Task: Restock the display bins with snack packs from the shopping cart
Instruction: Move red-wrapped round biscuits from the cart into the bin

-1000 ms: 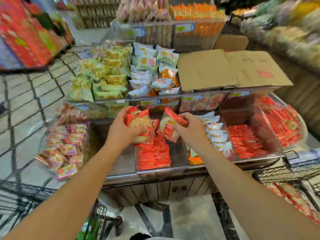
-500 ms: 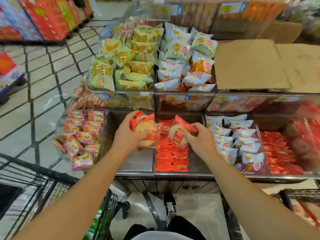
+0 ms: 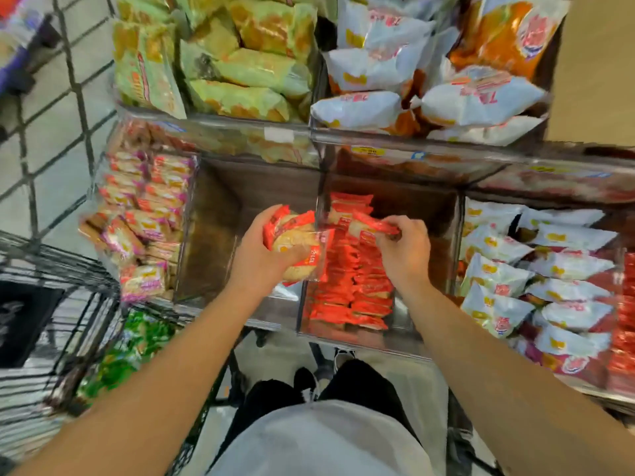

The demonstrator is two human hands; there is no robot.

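Far to the left of the left hand stands the black wire shopping cart (image 3: pixel 51 269), with green packs (image 3: pixel 137 338) just beside its near corner, below and left of that hand. Between the cart and the hand, a clear bin holds pink-and-orange packs (image 3: pixel 144 221) in rows. The left hand (image 3: pixel 261 255) hovers over a bin (image 3: pixel 213 235) whose brown floor shows bare under and to the left of it. Its fingers curl round a small stack of snack packs (image 3: pixel 295 245): red-edged clear wrappers with a pale round cake visible inside, the lowest one bearing a red label. A clear divider wall (image 3: pixel 318 221) rises just right of this stack, between the two hands. Beyond both hands, on the upper tier, lie green-yellow bags (image 3: pixel 240 63) and white-and-orange bags (image 3: pixel 429 80).

The right hand (image 3: pixel 403 255) is over the neighbouring bin (image 3: pixel 429 214), fingers and thumb pinching a single snack pack (image 3: pixel 364 225) of the same red-and-clear kind, held tilted just above a packed column of red packs (image 3: pixel 350 290) that fills the bin's left half under that hand. To the right of the right hand, past another clear wall, white packs (image 3: pixel 536 276) are piled loosely, with more red packs (image 3: pixel 623 304) at the far edge. Motion blur softens the printing on all the wrappers.
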